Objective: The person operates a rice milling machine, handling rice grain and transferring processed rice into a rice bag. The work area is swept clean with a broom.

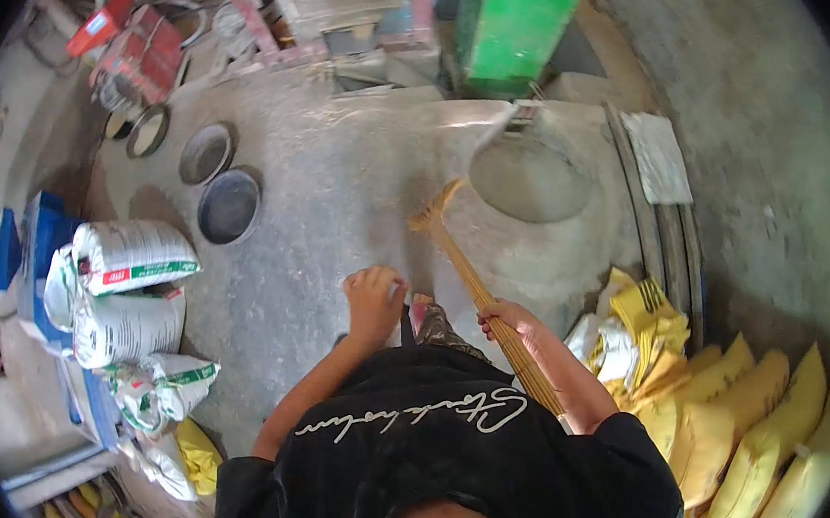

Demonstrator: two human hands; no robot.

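Note:
My right hand (507, 318) grips the handle of a straw broom (473, 280) that slants up and left, its head near the floor's middle. My left hand (375, 295) is curled around a small pale object, too hidden to name, just left of the broom handle. Ahead of the broom lies a round heap of grey powder (528, 178) on the dusty concrete floor (342, 182). My dark shirt fills the bottom of the view.
White sacks (127, 291) are stacked at left, yellow sacks (748, 431) at right. Three round pans (228, 206) lie on the floor at upper left. A green machine (518, 24) stands behind the heap, and a red tool (140, 53) sits at far left.

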